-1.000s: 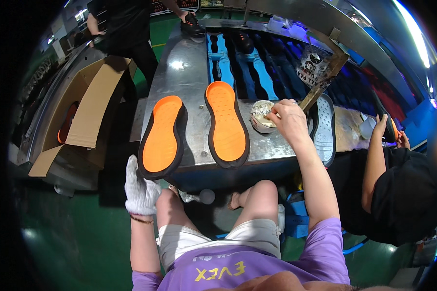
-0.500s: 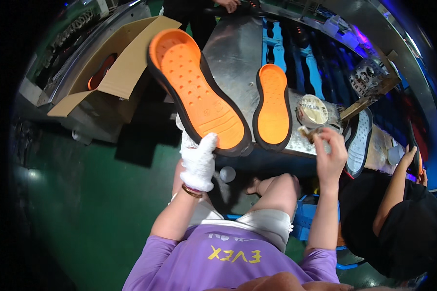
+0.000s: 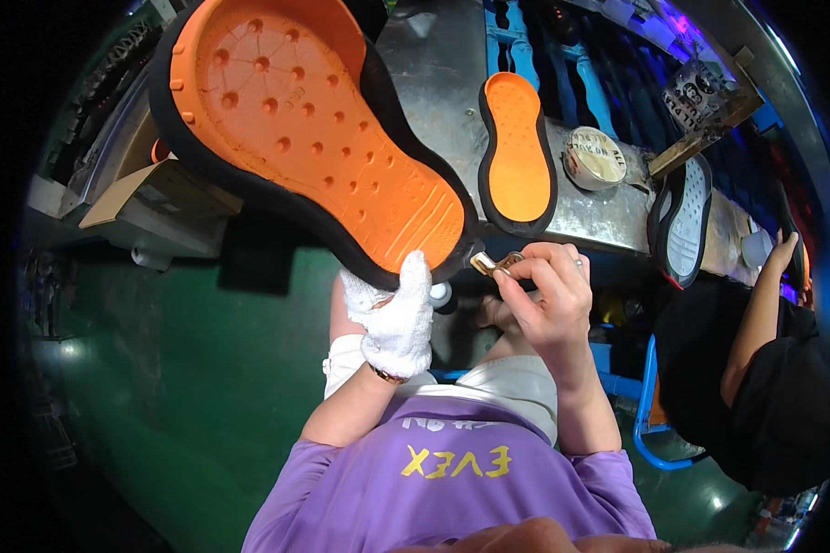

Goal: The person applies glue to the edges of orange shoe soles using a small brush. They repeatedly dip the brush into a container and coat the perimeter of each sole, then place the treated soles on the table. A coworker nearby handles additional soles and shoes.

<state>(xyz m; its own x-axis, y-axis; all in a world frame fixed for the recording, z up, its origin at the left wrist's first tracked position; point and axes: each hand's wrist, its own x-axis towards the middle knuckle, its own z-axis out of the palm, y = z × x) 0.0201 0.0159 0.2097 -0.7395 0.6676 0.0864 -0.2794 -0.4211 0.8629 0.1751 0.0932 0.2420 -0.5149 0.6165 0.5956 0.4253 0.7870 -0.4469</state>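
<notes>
A worker's gloved left hand [image 3: 399,318] grips an orange, black-rimmed sole [image 3: 327,152] in the air at the bench's front edge, as the bare right hand [image 3: 553,290] brings a small brush-like tool [image 3: 498,264] to its toe end.

The left thumb presses on the sole's upper face, fingers underneath; the right thumb and forefinger pinch the tool, its tip at the black rim, though whether it touches cannot be told. On the bench [image 3: 443,101], a second orange sole [image 3: 516,147] lies near the front edge, with a white tub [image 3: 595,158] to its right. The step in hand appears to be work along the rim; the next move would call for a steady sole and a light, controlled stroke.
</notes>
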